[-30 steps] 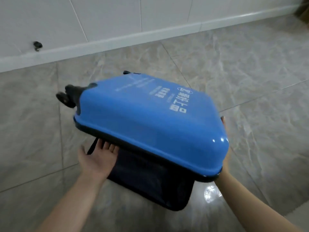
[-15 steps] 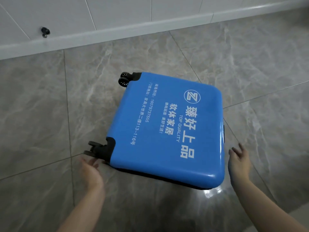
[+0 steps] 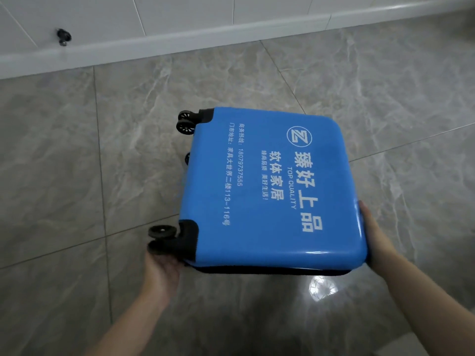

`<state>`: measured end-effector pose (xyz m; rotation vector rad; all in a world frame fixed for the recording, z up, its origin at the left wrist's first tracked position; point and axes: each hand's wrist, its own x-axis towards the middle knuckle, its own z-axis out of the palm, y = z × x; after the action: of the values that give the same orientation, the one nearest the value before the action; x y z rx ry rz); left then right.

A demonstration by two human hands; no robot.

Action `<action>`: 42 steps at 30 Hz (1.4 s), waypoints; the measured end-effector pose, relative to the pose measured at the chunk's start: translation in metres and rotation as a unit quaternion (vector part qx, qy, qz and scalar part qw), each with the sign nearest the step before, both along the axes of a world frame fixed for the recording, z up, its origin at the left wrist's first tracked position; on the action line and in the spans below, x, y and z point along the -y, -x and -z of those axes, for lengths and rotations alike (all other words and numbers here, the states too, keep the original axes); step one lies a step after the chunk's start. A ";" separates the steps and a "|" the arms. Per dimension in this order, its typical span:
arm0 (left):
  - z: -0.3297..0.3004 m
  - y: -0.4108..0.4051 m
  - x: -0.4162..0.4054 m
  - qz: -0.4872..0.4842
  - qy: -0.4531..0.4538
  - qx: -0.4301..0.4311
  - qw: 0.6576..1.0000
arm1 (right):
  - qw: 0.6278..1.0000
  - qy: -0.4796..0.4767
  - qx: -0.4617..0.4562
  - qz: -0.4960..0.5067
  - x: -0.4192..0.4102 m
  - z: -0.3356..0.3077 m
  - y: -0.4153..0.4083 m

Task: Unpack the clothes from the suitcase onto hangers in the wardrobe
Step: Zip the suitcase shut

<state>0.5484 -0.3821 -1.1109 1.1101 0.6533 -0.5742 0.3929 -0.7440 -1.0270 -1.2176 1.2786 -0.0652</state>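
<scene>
Both hands (image 3: 164, 272) (image 3: 376, 237) flank the closed blue suitcase (image 3: 267, 191) on tile.

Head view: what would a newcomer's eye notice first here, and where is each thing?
The blue suitcase takes the centre, lying flat on the grey marble floor, its white lettering facing up and black wheels at its left side. The left hand is at its near-left corner under a wheel, and the right hand presses on its right edge. A white baseboard runs along the top.
</scene>
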 end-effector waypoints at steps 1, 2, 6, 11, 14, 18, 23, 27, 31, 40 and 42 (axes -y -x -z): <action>0.005 0.011 -0.003 0.050 -0.014 -0.011 0.999 | 0.996 0.066 -0.063 -0.019 0.011 -0.011 -0.007; 0.008 0.021 -0.005 0.104 -0.007 -0.033 0.994 | 0.983 0.139 -0.121 -0.027 0.022 -0.022 -0.014; 0.015 0.049 -0.007 0.322 -0.023 -0.121 0.939 | 0.897 0.403 -0.170 -0.059 0.036 -0.056 -0.049; 0.009 0.040 0.018 0.358 -0.161 -0.022 0.920 | 0.861 0.456 0.032 -0.222 -0.039 -0.057 -0.112; 0.000 0.017 0.018 0.196 -0.202 -0.019 0.959 | 0.792 0.430 -0.036 -0.431 -0.118 -0.041 -0.145; -0.005 -0.002 0.006 0.159 -0.204 -0.024 0.966 | 0.627 0.507 -0.219 -0.550 -0.164 -0.012 -0.155; -0.006 -0.042 -0.003 0.115 -0.237 0.034 0.964 | 0.585 0.519 -0.188 -0.594 -0.148 -0.008 -0.151; -0.014 -0.072 0.014 0.131 -0.234 0.101 0.958 | 0.535 0.525 -0.122 -0.651 -0.105 -0.014 -0.132; -0.029 -0.074 0.044 0.261 -0.195 0.179 0.928 | 0.471 0.513 -0.069 -0.715 -0.057 -0.024 -0.100; -0.025 -0.028 0.086 0.450 -0.085 0.173 0.872 | 0.443 0.560 -0.087 -0.695 -0.039 -0.025 -0.050; -0.025 -0.024 0.089 0.431 -0.059 0.149 0.888 | 0.446 0.576 -0.121 -0.675 -0.047 -0.021 -0.049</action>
<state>0.5720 -0.4709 -1.0859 1.5598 -0.1188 -1.0979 0.4419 -0.6965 -1.0059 -3.2412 -0.1640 0.5200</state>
